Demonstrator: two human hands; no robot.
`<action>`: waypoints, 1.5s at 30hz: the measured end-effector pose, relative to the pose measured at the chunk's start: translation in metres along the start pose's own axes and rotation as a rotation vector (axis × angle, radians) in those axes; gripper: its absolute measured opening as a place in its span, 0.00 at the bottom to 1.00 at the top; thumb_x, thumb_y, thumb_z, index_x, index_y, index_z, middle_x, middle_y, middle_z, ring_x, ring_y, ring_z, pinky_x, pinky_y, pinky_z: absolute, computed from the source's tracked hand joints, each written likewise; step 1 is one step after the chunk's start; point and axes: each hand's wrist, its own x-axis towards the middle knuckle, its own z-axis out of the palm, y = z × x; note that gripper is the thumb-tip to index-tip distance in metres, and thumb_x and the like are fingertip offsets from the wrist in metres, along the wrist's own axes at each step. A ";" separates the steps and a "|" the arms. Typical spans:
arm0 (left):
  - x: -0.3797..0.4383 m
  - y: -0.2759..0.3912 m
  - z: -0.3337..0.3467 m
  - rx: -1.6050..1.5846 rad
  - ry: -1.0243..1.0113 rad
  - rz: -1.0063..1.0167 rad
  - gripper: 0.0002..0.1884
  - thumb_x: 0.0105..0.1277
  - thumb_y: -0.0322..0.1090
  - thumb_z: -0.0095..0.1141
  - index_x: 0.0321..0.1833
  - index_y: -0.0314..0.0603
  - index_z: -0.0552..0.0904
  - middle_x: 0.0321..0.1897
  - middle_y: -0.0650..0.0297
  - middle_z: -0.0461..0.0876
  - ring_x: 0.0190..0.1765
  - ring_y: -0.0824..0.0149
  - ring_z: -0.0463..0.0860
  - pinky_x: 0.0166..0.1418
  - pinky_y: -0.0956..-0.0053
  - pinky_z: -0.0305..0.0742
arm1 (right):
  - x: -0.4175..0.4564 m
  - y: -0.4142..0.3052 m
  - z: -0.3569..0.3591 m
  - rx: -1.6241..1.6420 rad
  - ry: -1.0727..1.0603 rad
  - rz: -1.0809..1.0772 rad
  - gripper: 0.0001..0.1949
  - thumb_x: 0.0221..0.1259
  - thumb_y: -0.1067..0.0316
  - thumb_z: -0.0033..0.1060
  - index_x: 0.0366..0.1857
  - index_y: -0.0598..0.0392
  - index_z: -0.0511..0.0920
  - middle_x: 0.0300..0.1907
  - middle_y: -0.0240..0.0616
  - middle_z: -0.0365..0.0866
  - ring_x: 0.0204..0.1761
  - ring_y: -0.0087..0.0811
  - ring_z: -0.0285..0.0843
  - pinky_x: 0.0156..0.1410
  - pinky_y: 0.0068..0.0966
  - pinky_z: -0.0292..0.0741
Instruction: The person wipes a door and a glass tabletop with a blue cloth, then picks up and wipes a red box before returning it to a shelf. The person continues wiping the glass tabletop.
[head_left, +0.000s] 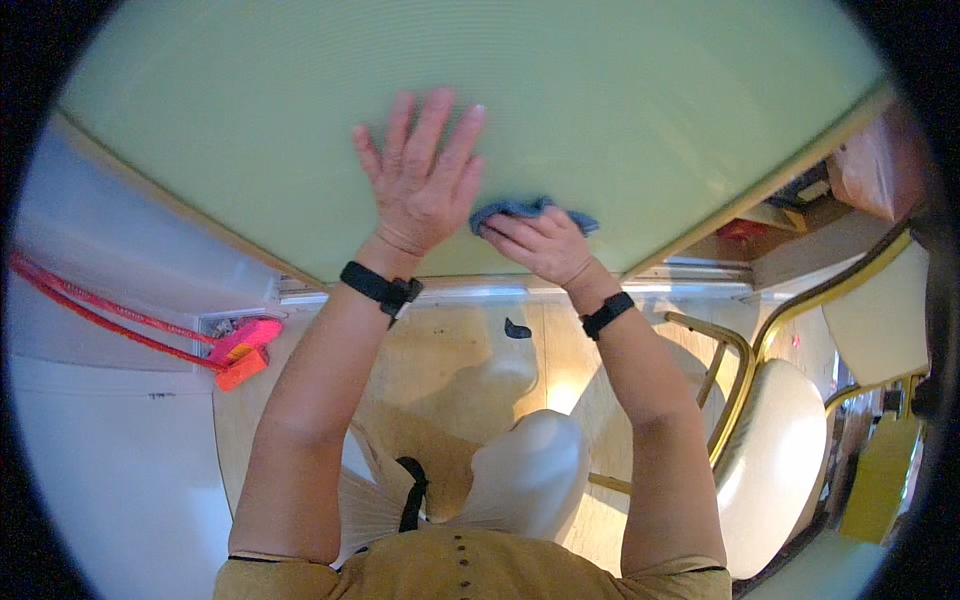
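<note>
A large pale-green panel (630, 112) with a narrow wooden edge fills the upper part of the view. Against its surface my left hand (424, 180) lies flat, fingers spread, holding nothing. Just to the right and a little lower, my right hand (547, 244) grips a crumpled blue-grey cloth (514, 208), which touches or nearly touches the panel. Part of the cloth is hidden under the fingers. Each wrist wears a black strap.
Gold-framed chairs with pale seats (772, 465) stand at the right. At the left is a pink and orange object (244, 352) with red cords. A small dark scrap (517, 328) lies on the wooden floor (450, 337). Shelves with items (780, 217) show beyond the panel's right edge.
</note>
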 end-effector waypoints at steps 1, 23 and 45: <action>-0.001 -0.003 0.000 0.019 -0.002 0.025 0.29 0.69 0.42 0.65 0.74 0.53 0.80 0.81 0.58 0.67 0.85 0.47 0.59 0.88 0.41 0.30 | 0.000 -0.002 -0.004 0.053 -0.033 0.016 0.20 0.63 0.63 0.58 0.60 0.36 0.83 0.67 0.20 0.81 0.64 0.25 0.77 0.60 0.29 0.74; 0.002 0.062 0.038 0.008 -0.119 0.178 0.25 0.69 0.40 0.64 0.70 0.68 0.84 0.77 0.71 0.73 0.81 0.61 0.68 0.90 0.44 0.32 | -0.067 0.046 -0.041 0.140 0.235 0.446 0.20 0.57 0.68 0.67 0.55 0.37 0.83 0.57 0.29 0.82 0.56 0.35 0.81 0.59 0.37 0.76; 0.009 0.073 0.041 0.035 -0.148 0.220 0.26 0.70 0.43 0.67 0.72 0.66 0.83 0.79 0.67 0.71 0.83 0.55 0.64 0.89 0.44 0.33 | -0.082 0.105 -0.093 -0.246 0.769 0.678 0.14 0.70 0.66 0.65 0.56 0.53 0.80 0.57 0.46 0.79 0.59 0.48 0.75 0.67 0.44 0.71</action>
